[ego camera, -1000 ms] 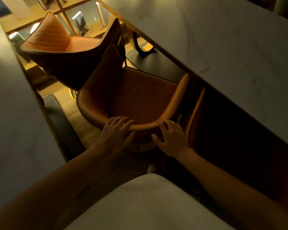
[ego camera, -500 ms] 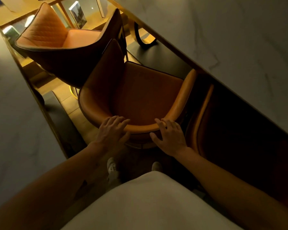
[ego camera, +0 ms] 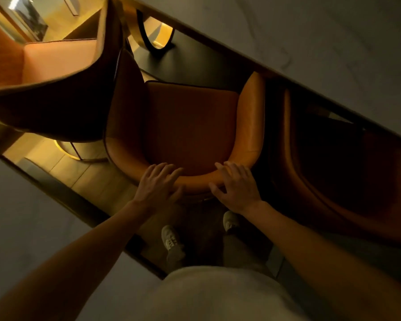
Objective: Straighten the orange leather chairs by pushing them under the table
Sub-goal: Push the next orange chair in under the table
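An orange leather chair (ego camera: 190, 126) stands right below me, its curved backrest toward me and its seat facing the marble table (ego camera: 322, 54) at upper right. My left hand (ego camera: 159, 185) lies on the backrest's top edge with fingers spread. My right hand (ego camera: 235, 187) rests on the same edge further right, fingers draped over the rim. A second orange chair (ego camera: 56, 66) stands at upper left, touching the first chair's left armrest. A third orange chair (ego camera: 315, 163) sits in shadow at right, partly under the table.
A second pale tabletop (ego camera: 28, 228) fills the lower left, leaving a narrow aisle. My two light shoes (ego camera: 171, 239) stand on the dark floor behind the chair. A curved gold and black table base (ego camera: 153, 35) rises under the marble table.
The chair has slid a little toward the table, and I have stepped in closer, so my shoes now show. Both hands stay on the backrest.
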